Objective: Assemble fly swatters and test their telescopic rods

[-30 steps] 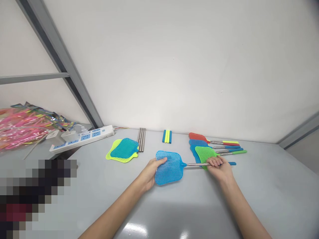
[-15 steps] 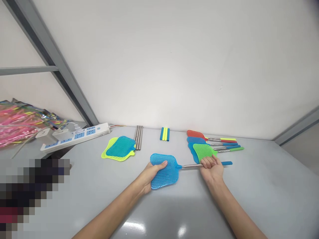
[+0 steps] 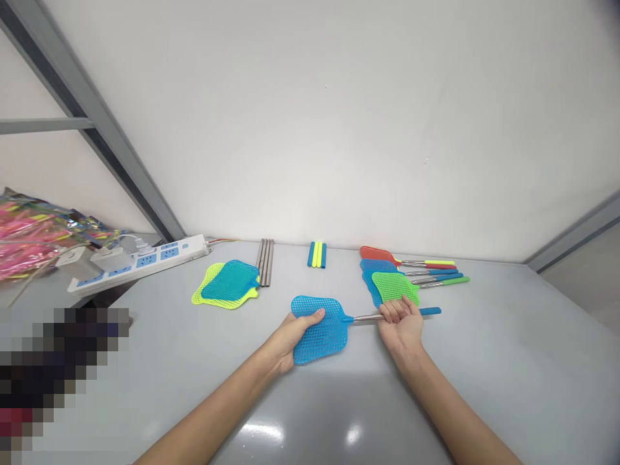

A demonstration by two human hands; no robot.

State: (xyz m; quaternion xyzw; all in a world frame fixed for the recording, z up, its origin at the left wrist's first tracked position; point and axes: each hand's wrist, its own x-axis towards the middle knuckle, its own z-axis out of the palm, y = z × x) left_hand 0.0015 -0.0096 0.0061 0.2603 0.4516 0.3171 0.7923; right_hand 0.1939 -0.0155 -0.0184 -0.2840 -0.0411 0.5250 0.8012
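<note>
A blue fly swatter (image 3: pixel 329 332) with a metal rod and blue grip lies crosswise between my hands, just over the table. My left hand (image 3: pixel 290 336) pinches the left side of its mesh head, thumb on top and the other fingers hidden underneath. Curled round the metal rod is my right hand (image 3: pixel 401 323), palm turned up, near the blue grip. Behind it lies a group of fly swatters with a green head (image 3: pixel 394 286), blue heads (image 3: pixel 372 265) and a red head (image 3: pixel 376 254), their handles pointing right.
At the left, a teal swatter head (image 3: pixel 231 280) overlaps a yellow one (image 3: pixel 208 296). Metal rods (image 3: pixel 265 263) and blue and yellow grip sleeves (image 3: pixel 317 254) lie near the wall. A power strip (image 3: pixel 145 261) with plugs and plastic-wrapped bundles (image 3: pixel 39 229) occupy the far left.
My right hand has moved slightly left along the swatter's rod, toward the head. My left hand keeps its hold on the mesh. The view has shifted a little.
</note>
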